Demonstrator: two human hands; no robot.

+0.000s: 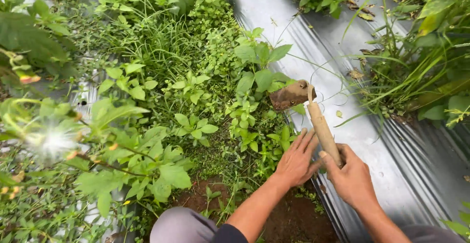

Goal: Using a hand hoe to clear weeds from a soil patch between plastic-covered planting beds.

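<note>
Looking down from the head camera, we saw our right hand (351,177) clenched around the lower end of a short hand hoe with a pale wooden handle and a rusty brown metal blade (313,113). The handle rose from the fist toward 11 o'clock, and the blade sat at its top, turned toward 9 o'clock and hanging just above the leaves. Our left hand (297,159) lay released, fingers stretched flat and pointing toward 1 o'clock; its fingertips lay beside the handle, though we could not tell whether they touched it.

At 9 o'clock from the blade grew a dense patch of broad-leaved green weeds (196,86), mixed with thin grass blades further toward 11 o'clock. At 6 o'clock from the left hand, a bare strip of dark brown soil (289,218) showed between the two forearms. From 12 o'clock down to 5 o'clock ran a sheet of shiny silver plastic mulch (372,135), creased lengthwise, on which the right hand rested or hovered; we could not tell which. At 3 o'clock, long-leaved green plants (426,71) leaned over the far edge of that sheet. A grey-clad knee (183,226) appeared at 7 o'clock.
</note>
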